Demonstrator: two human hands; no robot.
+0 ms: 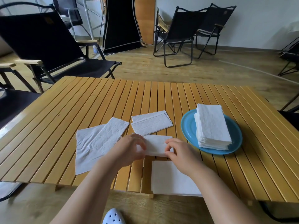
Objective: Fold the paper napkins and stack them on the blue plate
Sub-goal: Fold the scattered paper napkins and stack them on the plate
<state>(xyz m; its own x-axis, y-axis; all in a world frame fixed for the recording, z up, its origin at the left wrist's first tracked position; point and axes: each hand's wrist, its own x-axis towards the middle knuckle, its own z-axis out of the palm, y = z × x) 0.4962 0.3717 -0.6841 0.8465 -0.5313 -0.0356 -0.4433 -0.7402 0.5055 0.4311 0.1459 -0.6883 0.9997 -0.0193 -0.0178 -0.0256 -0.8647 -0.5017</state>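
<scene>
Pinching each end of a half-folded napkin (155,145) on the worktop (80,102), the left hand (129,148) and right hand (179,152) grip soft, tear-prone paper, best taken by its edges; the blue plate (188,126) sits just right.

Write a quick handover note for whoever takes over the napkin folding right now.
Left hand and right hand: both pinching the half-folded napkin on the slatted table.
Done: a tall stack of folded napkins sits on the blue plate.
Left: finish this fold and add it to the stack; then the open napkin at left, the partly folded one behind, and the sheet at the near edge.
</scene>
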